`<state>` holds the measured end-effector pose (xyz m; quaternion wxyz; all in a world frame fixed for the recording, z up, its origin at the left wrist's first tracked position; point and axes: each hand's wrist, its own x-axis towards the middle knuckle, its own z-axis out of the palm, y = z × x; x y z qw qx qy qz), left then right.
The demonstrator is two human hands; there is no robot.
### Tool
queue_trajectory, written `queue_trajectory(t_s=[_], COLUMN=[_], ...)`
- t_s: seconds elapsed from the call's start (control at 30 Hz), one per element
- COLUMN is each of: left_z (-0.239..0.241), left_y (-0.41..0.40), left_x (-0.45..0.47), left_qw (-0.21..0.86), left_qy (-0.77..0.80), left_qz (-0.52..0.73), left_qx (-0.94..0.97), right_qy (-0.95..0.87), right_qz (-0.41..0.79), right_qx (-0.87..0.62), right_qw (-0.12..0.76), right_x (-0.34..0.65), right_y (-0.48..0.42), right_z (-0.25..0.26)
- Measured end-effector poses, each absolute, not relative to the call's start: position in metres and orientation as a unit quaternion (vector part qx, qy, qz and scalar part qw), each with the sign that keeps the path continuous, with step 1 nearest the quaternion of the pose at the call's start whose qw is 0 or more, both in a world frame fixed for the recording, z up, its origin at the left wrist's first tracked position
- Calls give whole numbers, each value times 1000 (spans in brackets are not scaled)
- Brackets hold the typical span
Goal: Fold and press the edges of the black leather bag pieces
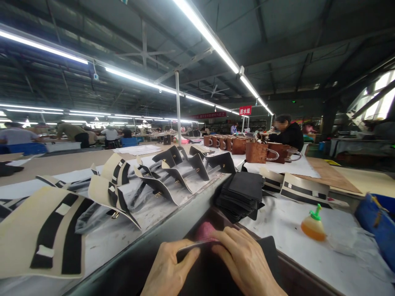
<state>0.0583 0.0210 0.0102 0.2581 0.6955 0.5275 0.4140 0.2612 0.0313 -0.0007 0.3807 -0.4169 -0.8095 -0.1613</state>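
My left hand (pixel 171 269) pinches the near-left edge of a thin dark panel (pixel 194 245) between thumb and fingers. On the right side of that same edge, my right hand (pixel 245 261) presses with thumb and fingertips. Much of the panel below merges into shadow, so its full shape is hard to make out. Just behind the fingers shows a pink textured item (pixel 206 231), partly hidden. A dark flat piece (pixel 270 253) sticks out past my right hand. Beyond it, a stack of black panels (pixel 242 191) lies on the table edge.
Cream bag pieces with black strips (pixel 58 230) and flaps with metal clasps (pixel 157 185) cover the left table. At right stand a glue bottle (pixel 313 226) with a green nozzle and a blue bin (pixel 378 234). Brown handled bags (pixel 257 152) and a person (pixel 288 133) are farther back.
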Motion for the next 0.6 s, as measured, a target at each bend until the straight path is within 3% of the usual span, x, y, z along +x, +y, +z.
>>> queue_trajectory(t_s=[0.13, 0.27, 0.6], left_z=[4, -8, -23], left_y=[18, 17, 6], left_x=[58, 60, 63], left_qw=[270, 284, 259], left_qy=[546, 498, 467], left_qz=[456, 456, 499], left_qx=[649, 681, 683], right_qy=[-766, -748, -743], right_qz=[-176, -110, -83], right_qx=[-476, -527, -524], right_qw=[393, 387, 409], right_x=[277, 287, 284], right_y=[28, 25, 7], right_z=[-21, -36, -32])
